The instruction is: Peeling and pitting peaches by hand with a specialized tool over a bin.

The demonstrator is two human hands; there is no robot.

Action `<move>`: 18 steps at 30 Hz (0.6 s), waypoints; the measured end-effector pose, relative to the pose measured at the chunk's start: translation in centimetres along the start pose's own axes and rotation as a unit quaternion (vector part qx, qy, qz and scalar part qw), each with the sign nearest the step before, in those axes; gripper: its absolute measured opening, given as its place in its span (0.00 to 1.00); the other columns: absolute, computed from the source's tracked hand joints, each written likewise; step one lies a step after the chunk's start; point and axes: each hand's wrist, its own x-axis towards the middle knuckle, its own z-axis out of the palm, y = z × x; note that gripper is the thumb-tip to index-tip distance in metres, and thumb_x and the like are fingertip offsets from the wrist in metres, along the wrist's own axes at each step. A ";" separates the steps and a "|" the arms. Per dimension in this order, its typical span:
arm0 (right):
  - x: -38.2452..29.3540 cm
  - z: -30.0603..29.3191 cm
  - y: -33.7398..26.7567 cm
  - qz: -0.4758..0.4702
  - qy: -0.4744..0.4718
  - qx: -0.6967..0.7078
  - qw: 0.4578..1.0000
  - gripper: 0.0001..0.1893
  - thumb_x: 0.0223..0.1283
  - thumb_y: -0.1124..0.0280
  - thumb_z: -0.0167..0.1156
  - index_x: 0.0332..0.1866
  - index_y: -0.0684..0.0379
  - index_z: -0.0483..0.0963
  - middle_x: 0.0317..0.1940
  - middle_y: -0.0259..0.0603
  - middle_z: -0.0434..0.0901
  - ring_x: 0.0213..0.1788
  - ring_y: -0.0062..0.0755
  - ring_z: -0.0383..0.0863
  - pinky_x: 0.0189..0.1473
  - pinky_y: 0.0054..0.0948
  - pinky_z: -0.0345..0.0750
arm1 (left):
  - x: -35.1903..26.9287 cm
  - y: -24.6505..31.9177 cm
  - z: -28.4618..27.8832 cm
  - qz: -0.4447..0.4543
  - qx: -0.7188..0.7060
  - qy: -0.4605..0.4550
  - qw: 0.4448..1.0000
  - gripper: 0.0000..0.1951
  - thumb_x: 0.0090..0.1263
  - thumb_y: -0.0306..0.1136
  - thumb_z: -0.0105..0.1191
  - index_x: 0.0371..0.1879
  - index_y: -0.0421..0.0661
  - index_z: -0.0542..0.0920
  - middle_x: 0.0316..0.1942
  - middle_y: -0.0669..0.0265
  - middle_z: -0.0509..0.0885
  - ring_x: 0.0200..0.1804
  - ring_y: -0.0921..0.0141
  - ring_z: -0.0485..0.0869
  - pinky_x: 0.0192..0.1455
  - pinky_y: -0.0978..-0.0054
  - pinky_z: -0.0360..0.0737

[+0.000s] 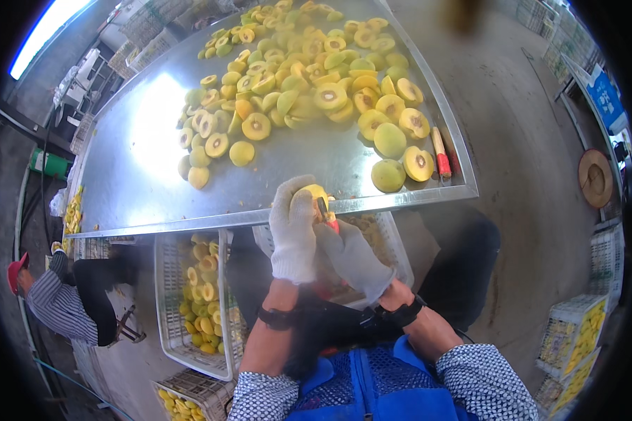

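My left hand, in a white knit glove, grips a yellow peach half at the near edge of the metal table. In my right hand, also gloved, is a small pitting tool with a red handle and a dark tip. Its tip meets the cut face of the peach half; my fingers hide part of both. Beneath my hands a white plastic crate holds brownish scraps, blurred. Beyond, a pile of halved peaches covers the table's far part, many with pits showing.
A wooden-handled tool with a red band lies by the table's right rim. Left of my legs stands a crate of peach halves, with another crate nearer. A seated person works at far left. Filled crates stand at right.
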 end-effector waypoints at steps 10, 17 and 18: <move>-1.0 0.1 2.7 -0.094 0.030 0.000 0.995 0.15 0.73 0.63 0.54 0.50 0.66 0.76 0.35 0.48 0.83 0.38 0.35 0.83 0.45 0.34 0.78 | -1.7 0.7 -0.4 -0.045 -0.301 -0.047 0.951 0.19 0.74 0.42 0.52 0.58 0.48 0.66 0.57 0.50 0.76 0.54 0.56 0.82 0.56 0.58 0.83; -1.4 0.3 3.8 -0.075 0.028 0.011 0.997 0.15 0.73 0.63 0.53 0.48 0.67 0.76 0.35 0.49 0.83 0.39 0.34 0.83 0.44 0.34 0.78 | -1.5 0.3 0.3 -0.036 -0.282 -0.027 0.958 0.19 0.74 0.42 0.53 0.57 0.47 0.67 0.54 0.51 0.78 0.53 0.56 0.82 0.57 0.56 0.83; -1.4 0.3 3.8 -0.074 0.028 0.011 0.997 0.15 0.73 0.63 0.53 0.48 0.67 0.76 0.35 0.49 0.83 0.39 0.34 0.83 0.44 0.34 0.78 | -1.6 0.4 0.5 -0.038 -0.282 -0.027 0.958 0.19 0.74 0.42 0.53 0.57 0.47 0.67 0.54 0.51 0.78 0.53 0.56 0.82 0.57 0.56 0.83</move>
